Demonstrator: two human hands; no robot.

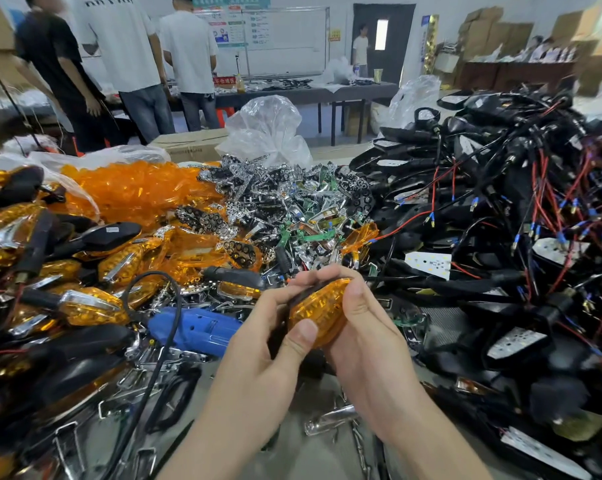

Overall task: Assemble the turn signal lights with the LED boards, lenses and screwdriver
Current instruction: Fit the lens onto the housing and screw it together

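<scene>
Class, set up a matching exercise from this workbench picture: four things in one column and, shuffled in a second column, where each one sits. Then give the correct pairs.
Things
1. amber lens
2. blue electric screwdriver
3. pile of black housings with red wires
4. heap of loose orange lenses

Places
A. far left of the bench, by a clear plastic bag
B. right side of the bench
C. held between left hand and right hand
D. lying on the bench, left of the hands

Pairs: 1-C, 2-D, 3-B, 4-A
</scene>
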